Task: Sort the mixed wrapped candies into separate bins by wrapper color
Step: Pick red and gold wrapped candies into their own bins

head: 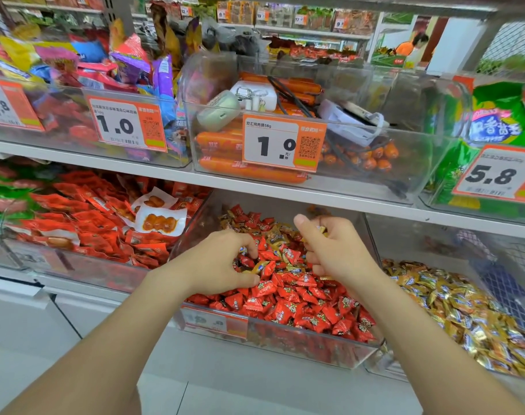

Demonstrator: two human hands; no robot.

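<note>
A clear bin (285, 345) on the lower shelf holds mostly red wrapped candies (300, 307), with gold ones (274, 235) mixed in toward the back. To its right a second clear bin (372, 247) holds gold wrapped candies (452, 310). My left hand (216, 262) reaches into the red bin with fingers curled down, pinching a gold candy (259, 266) among the red ones. Above the same bin my right hand (336, 247) is closed round several gold candies (322, 230); only their ends show.
Left of the red bin is a bin of red snack packets (99, 235). The shelf above carries bins of orange sausages (225, 142), colourful packets (126, 67) and green bags (494, 115), with orange price tags (282, 143) on the fronts. A white shelf edge (375, 208) overhangs the candy bins.
</note>
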